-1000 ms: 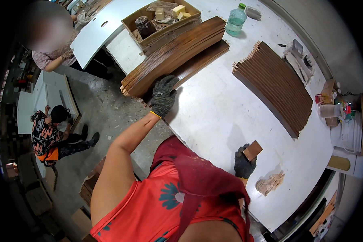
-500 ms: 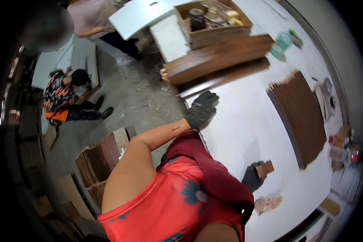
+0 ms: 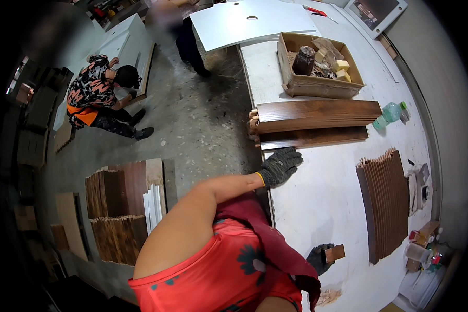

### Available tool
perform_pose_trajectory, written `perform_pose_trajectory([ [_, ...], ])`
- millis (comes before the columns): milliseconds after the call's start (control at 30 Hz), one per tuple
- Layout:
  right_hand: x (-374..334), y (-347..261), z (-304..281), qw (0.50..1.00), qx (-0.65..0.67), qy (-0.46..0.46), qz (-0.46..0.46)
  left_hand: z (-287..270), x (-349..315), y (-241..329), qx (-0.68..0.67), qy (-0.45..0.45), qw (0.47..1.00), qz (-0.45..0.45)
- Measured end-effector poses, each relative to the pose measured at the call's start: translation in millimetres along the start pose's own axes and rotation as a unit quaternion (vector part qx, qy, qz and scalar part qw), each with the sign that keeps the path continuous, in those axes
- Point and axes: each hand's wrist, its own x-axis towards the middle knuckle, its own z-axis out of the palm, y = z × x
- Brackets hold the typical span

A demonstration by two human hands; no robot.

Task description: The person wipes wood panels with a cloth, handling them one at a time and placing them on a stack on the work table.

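Note:
My left hand [image 3: 282, 166], in a dark grey knitted glove with a yellow cuff edge, rests flat on the white table [image 3: 317, 203]. Its fingers are stretched out, just short of the near edge of the dark brown wooden boards [image 3: 317, 115]. Close to my body, my right hand [image 3: 319, 259], gloved alike, is closed around a small brown block [image 3: 335, 253]. Part of that hand is hidden behind the block and my maroon apron. Farther right, a row of brown wooden slats [image 3: 384, 208] stands packed side by side on the table.
Beyond the boards sit a cardboard box [image 3: 322, 86] of odds and ends and a green-tinted bottle [image 3: 389, 115]. White panels [image 3: 229, 23] lie at the far end. Wooden pieces [image 3: 117, 208] are stacked at left; a person [image 3: 96, 96] bends over another bench.
The whole view has swung, so the table and boards now appear lower and farther right. My left hand stays by the boards; my right hand still grips the block.

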Motion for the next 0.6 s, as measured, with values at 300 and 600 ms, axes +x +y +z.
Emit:
perform_pose_trajectory([
  [300,-3.3,2.2,-1.1,0.996,-0.032,0.065,-0.043,-3.3,-2.4,-5.3,-0.023,0.017,0.999,0.041],
  [600,-3.4,3.2,-9.8,0.994,-0.080,0.021,-0.067,0.2,-2.6,-11.8,-0.028,0.035,0.996,0.079],
])
